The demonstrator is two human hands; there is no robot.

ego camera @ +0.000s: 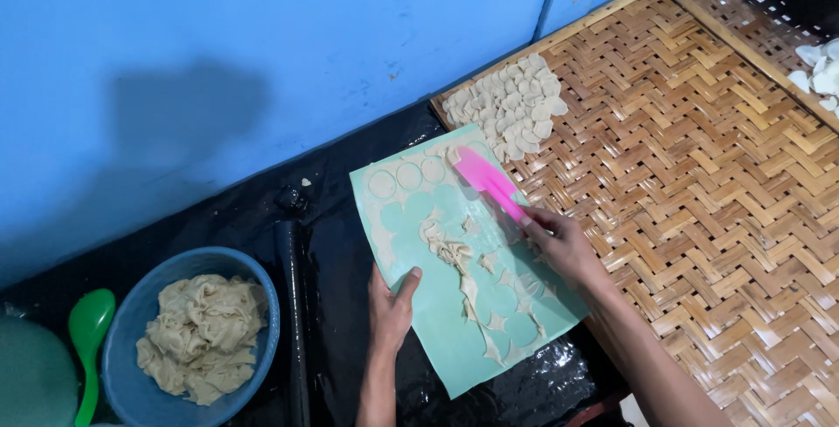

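My left hand (390, 305) grips the near left edge of a light green mat (454, 357) and holds it tilted over the black surface. The mat carries thin dough with round cut-outs (408, 175) near its far end and ragged dough scraps (454, 256) down the middle. My right hand (559, 243) holds a pink spatula (488, 179), its blade lying on the mat's far right edge. Just beyond it, a pile of pale dough discs (511, 105) lies on the woven bamboo tray (699, 173).
A blue bowl (260, 291) of crumpled dough scraps stands at the lower left, next to a green spoon (90, 318). A black rolling pin (293, 305) lies beside the bowl. More discs (820, 69) sit at the far right. A blue wall (262, 42) runs behind.
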